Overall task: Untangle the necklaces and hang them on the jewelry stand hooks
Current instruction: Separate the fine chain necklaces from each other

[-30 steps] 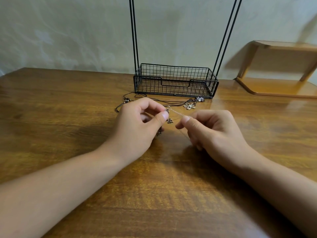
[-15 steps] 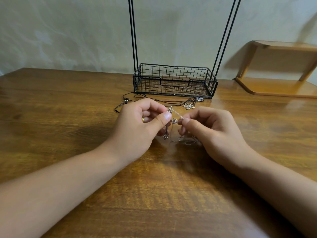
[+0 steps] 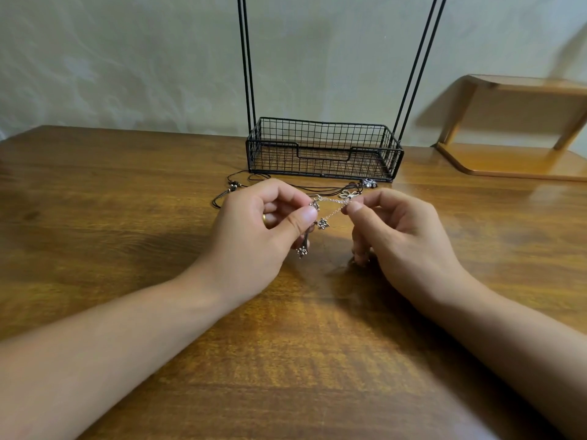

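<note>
Taking the wire basket (image 3: pixel 324 150) at the foot of the jewelry stand (image 3: pixel 249 58) as our landmark, we start at its front left, where a black cord necklace (image 3: pixel 228 193) lies looped on the wooden surface (image 3: pixel 127 217), its cords running right along the basket's front edge. Just in front of the basket, our left hand (image 3: pixel 254 233) pinches a fine silver chain necklace (image 3: pixel 332 209) between thumb and forefinger, a small flower charm (image 3: pixel 323 223) dangling beside the thumb and another charm (image 3: pixel 301 251) hanging below. Our right hand (image 3: pixel 397 236) pinches the same chain at its other end, so a short length stretches taut between the two grips, clear of the surface.

We judge the danger to be pulling too hard: the chain is thin, and tension could tighten a knot or snap a link. The charms could also snag the black cords and pendants (image 3: pixel 368 183) lying just behind our fingers, tangling things afresh. The hooks are out of view above, so none of the hanging can be checked.

The surface is glossy brown wood with strong grain. Behind the basket is a pale, mottled wall; to its right stands a small wooden shelf (image 3: pixel 514 122).
</note>
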